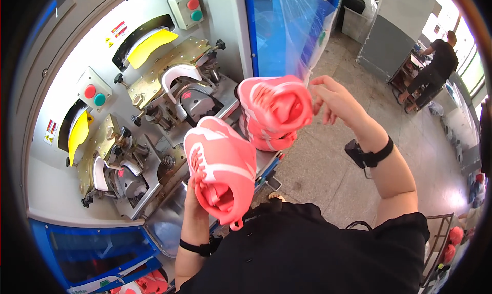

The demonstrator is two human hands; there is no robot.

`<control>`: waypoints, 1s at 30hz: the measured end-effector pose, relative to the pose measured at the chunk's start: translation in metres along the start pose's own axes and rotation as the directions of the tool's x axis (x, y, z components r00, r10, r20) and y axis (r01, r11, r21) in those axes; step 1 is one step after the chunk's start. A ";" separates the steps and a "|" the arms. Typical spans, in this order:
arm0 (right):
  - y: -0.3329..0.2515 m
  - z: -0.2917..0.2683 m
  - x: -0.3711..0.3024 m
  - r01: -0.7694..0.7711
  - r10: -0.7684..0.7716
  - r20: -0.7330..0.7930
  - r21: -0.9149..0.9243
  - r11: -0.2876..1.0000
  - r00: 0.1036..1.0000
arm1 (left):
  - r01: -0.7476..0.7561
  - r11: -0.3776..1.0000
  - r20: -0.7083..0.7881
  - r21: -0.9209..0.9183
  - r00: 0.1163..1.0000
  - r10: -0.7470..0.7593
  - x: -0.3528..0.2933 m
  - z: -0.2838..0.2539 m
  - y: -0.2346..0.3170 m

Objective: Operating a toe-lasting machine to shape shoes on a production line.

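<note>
My left hand [192, 195] grips a coral-pink shoe upper [225, 163] with white stripes and laces, held up in front of the machine. Its fingers are mostly hidden behind the upper. Beyond it, more coral uppers lie in a stack; the top upper [274, 102] has its opening turned toward me and looks slightly blurred. Beside that stack, on its right, is my right hand [332, 102], fingers apart and loosely curved, holding nothing. The fingertips are close to the top upper's edge; whether they touch it I cannot tell.
At left stands a machine with two moulding stations [197, 96], yellow guards [151, 48] and red-green button boxes [185, 10]. A blue panel [266, 32] with clear plastic sheeting is ahead. More coral uppers [151, 282] lie lower left. A person [441, 63] sits far right; a metal rack [438, 242] stands nearer.
</note>
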State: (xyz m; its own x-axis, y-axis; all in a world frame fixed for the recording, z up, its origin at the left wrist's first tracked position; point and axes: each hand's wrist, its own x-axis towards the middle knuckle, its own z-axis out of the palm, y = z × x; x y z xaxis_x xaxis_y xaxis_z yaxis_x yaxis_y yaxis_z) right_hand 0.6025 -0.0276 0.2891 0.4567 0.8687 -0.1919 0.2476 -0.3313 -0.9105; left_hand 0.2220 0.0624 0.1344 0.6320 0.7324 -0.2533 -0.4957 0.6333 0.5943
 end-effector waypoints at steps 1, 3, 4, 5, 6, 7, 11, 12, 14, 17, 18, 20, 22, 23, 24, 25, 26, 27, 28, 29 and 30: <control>0.006 -0.001 0.004 0.025 -0.027 0.029 0.052 0.998 0.999 | -0.024 1.000 0.002 -0.018 1.000 0.024 0.010 0.004 -0.002; 0.034 -0.012 0.021 0.000 -0.011 0.053 0.214 0.977 0.999 | -0.157 0.987 0.084 0.012 0.984 0.156 0.019 0.044 -0.010; 0.050 -0.015 0.032 -0.015 -0.022 0.095 0.364 0.931 0.995 | -0.222 0.972 0.023 0.071 0.975 0.221 0.024 0.033 -0.017; 0.078 -0.017 0.047 -0.018 -0.021 0.100 0.371 0.928 0.995 | -0.249 0.962 0.032 0.109 0.969 0.247 0.030 0.031 -0.024; 0.117 -0.019 0.066 -0.084 0.053 0.090 0.398 0.914 0.995 | -0.267 0.953 0.048 0.145 0.964 0.263 0.037 0.034 -0.030; 0.153 -0.018 0.086 -0.150 0.127 0.082 0.426 0.892 0.989 | -0.257 0.954 0.051 0.155 0.966 0.252 0.040 0.047 -0.034; 0.255 0.037 0.123 -0.289 0.186 0.265 0.435 0.853 0.946 | -0.262 0.964 0.056 0.045 0.964 0.259 0.045 0.083 -0.047; 0.260 0.052 0.129 -0.275 0.168 0.261 0.456 0.847 0.951 | -0.254 0.966 0.037 0.057 0.967 0.252 0.056 0.088 -0.045; 0.256 0.068 0.134 -0.244 0.117 0.269 0.506 0.827 0.956 | -0.241 0.967 -0.006 0.078 0.970 0.243 0.058 0.083 -0.047; 0.241 0.067 0.141 -0.228 0.099 0.265 0.513 0.828 0.959 | -0.231 0.967 -0.073 0.103 0.968 0.239 0.062 0.084 -0.054; 0.238 0.060 0.145 -0.228 0.090 0.281 0.510 0.829 0.956 | -0.232 0.967 -0.097 0.106 0.965 0.242 0.058 0.082 -0.058; 0.235 0.045 0.154 -0.269 0.095 0.442 0.351 0.897 0.892 | -0.232 0.966 -0.146 0.117 0.958 0.247 0.053 0.077 -0.054; 0.250 0.048 0.159 -0.356 0.128 0.487 0.410 0.840 0.864 | -0.219 0.969 -0.188 0.116 0.953 0.238 0.041 0.067 -0.049; 0.259 0.049 0.161 -0.328 0.043 0.520 0.470 0.819 0.853 | -0.214 0.970 -0.212 0.111 0.949 0.234 0.041 0.061 -0.050; 0.258 0.052 0.164 -0.308 -0.044 0.555 0.524 0.794 0.831 | -0.217 0.971 -0.244 0.105 0.940 0.237 0.024 0.056 -0.051; 0.257 0.052 0.167 -0.331 -0.014 0.570 0.496 0.803 0.821 | -0.220 0.971 -0.277 0.097 0.931 0.239 0.023 0.048 -0.048; 0.257 0.053 0.168 -0.339 -0.014 0.591 0.481 0.809 0.806 | -0.223 0.971 -0.309 0.088 0.920 0.240 0.016 0.042 -0.051; 0.252 0.053 0.167 -0.365 -0.102 0.622 0.576 0.731 0.777 | -0.227 0.971 -0.343 0.077 0.908 0.240 0.015 0.039 -0.052; 0.251 0.055 0.168 -0.400 -0.189 0.639 0.656 0.640 0.746 | -0.232 0.971 -0.378 0.064 0.895 0.239 0.005 0.033 -0.054; 0.254 0.059 0.172 -0.492 -0.326 0.692 0.701 0.516 0.644 | -0.236 0.970 -0.412 0.050 0.880 0.236 -0.004 0.029 -0.063; 0.254 0.062 0.175 -0.508 -0.318 0.711 0.682 0.526 0.627 | -0.238 0.971 -0.442 0.035 0.867 0.228 -0.005 0.025 -0.061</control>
State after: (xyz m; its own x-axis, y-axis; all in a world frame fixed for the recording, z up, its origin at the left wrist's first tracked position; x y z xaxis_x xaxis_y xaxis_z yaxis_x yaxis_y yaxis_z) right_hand 0.6924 0.0631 0.0020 -0.4004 0.9118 -0.0915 -0.6845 -0.3639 -0.6317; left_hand 0.2638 0.0135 0.1182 0.1713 0.8905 -0.4216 -0.6108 0.4317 0.6637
